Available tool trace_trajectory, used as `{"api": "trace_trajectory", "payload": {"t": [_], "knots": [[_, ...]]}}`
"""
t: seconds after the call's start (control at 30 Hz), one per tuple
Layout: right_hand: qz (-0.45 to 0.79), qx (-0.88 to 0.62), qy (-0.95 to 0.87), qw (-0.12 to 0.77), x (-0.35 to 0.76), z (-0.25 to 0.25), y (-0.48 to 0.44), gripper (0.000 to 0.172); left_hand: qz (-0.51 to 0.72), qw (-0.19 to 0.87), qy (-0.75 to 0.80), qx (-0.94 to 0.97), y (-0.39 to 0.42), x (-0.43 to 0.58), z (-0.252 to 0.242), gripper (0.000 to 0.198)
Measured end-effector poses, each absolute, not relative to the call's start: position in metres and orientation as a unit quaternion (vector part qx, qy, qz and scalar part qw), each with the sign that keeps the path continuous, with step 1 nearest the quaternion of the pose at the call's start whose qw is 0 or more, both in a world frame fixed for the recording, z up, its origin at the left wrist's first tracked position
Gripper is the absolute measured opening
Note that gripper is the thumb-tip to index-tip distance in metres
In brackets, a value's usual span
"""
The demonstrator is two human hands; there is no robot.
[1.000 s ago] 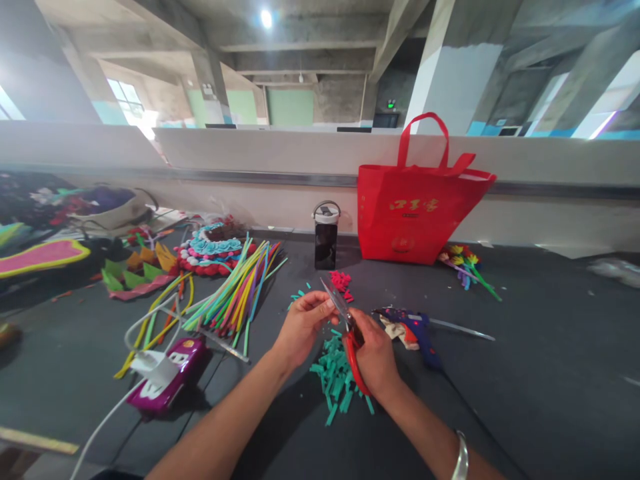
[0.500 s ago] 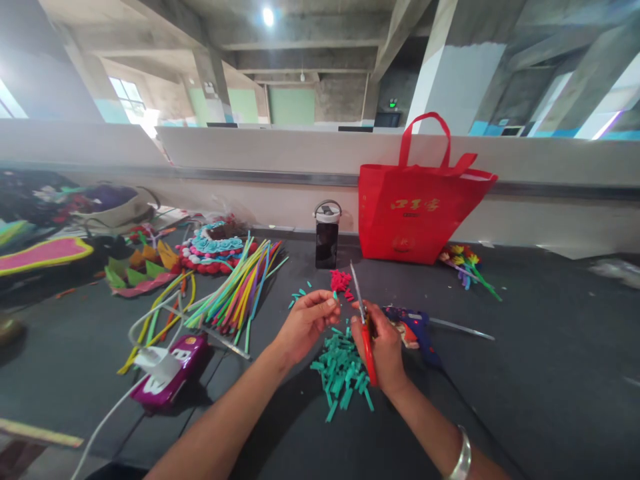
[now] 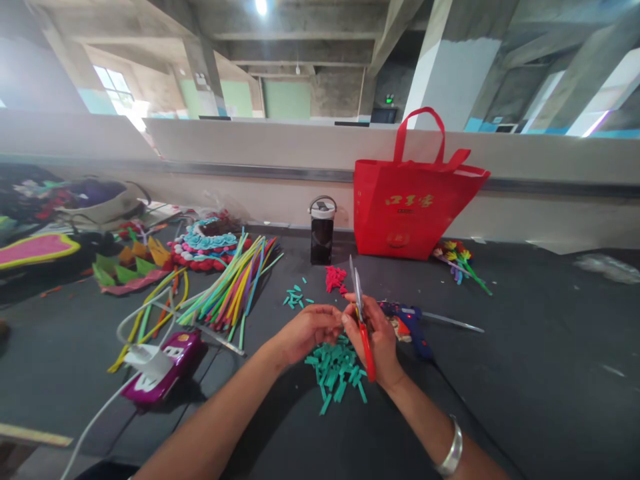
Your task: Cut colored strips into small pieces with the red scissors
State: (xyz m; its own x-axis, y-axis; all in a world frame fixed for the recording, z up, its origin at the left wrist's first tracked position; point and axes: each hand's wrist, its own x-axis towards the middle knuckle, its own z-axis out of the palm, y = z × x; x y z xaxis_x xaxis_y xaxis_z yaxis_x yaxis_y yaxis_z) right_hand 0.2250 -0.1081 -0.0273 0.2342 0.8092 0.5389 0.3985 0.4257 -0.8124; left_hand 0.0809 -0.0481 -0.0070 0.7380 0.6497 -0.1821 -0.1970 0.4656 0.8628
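Observation:
My right hand (image 3: 384, 343) grips scissors (image 3: 367, 353) with red handles, their blades pointing up and away from me. Close beside it, my left hand (image 3: 307, 331) is closed in a pinch, its fingertips meeting those of the right hand; whatever lies between them is hidden. Beneath both hands is a heap of short green pieces (image 3: 333, 373) on the dark table. Farther off are a small red pile of cut bits (image 3: 335, 278) and, to its left, a few scattered smaller green bits (image 3: 294, 297).
A black bottle (image 3: 321, 240) and a red bag (image 3: 415, 210) stand at the back. Right of my hands lies a blue glue gun (image 3: 413, 323) with its cord. On the left are colourful pipe cleaners (image 3: 235, 287) and a purple power strip (image 3: 167, 367) with a white plug.
My left hand has come down and towards the right hand, and their fingertips now meet. The small green piece that showed at the left fingertips is out of sight. The view has shifted slightly.

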Motion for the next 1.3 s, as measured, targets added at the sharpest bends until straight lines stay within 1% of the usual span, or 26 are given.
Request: {"api": "trace_trajectory", "payload": {"t": [0.1, 0.23, 0.37, 0.43, 0.5, 0.6, 0.73, 0.87, 1.0, 1.3], "knots": [[0.148, -0.525, -0.581, 0.604, 0.225, -0.027, -0.107, 0.027, 0.304, 0.763, 0.276, 0.499, -0.049, 0.083, -0.005, 0.010], [0.164, -0.535, -0.546, 0.623, 0.227, -0.021, -0.105, 0.028, 0.379, 0.625, 0.302, 0.612, -0.048, 0.085, -0.003, 0.012], [0.151, -0.548, -0.543, 0.618, 0.228, -0.018, -0.104, 0.028, 0.381, 0.532, 0.321, 0.685, -0.049, 0.088, -0.004, 0.009], [0.140, -0.554, -0.551, 0.608, 0.227, -0.020, -0.105, 0.028, 0.379, 0.515, 0.333, 0.693, -0.051, 0.089, -0.004, 0.008], [0.141, -0.556, -0.555, 0.603, 0.226, -0.022, -0.106, 0.030, 0.386, 0.536, 0.333, 0.673, -0.053, 0.090, -0.003, 0.010], [0.148, -0.560, -0.563, 0.589, 0.225, -0.026, -0.106, 0.031, 0.428, 0.610, 0.326, 0.582, -0.054, 0.090, 0.001, 0.013], [0.112, -0.579, -0.603, 0.538, 0.224, -0.035, -0.101, 0.037, 0.498, 0.675, 0.316, 0.443, -0.053, 0.086, 0.006, 0.012], [0.074, -0.593, -0.646, 0.475, 0.223, -0.047, -0.097, 0.040, 0.526, 0.694, 0.284, 0.401, -0.053, 0.085, 0.006, 0.013], [0.064, -0.610, -0.656, 0.440, 0.222, -0.050, -0.097, 0.044, 0.522, 0.703, 0.282, 0.391, -0.054, 0.086, 0.004, 0.013], [0.063, -0.613, -0.663, 0.424, 0.223, -0.047, -0.100, 0.039, 0.498, 0.709, 0.280, 0.413, -0.053, 0.083, 0.009, 0.014]]}}
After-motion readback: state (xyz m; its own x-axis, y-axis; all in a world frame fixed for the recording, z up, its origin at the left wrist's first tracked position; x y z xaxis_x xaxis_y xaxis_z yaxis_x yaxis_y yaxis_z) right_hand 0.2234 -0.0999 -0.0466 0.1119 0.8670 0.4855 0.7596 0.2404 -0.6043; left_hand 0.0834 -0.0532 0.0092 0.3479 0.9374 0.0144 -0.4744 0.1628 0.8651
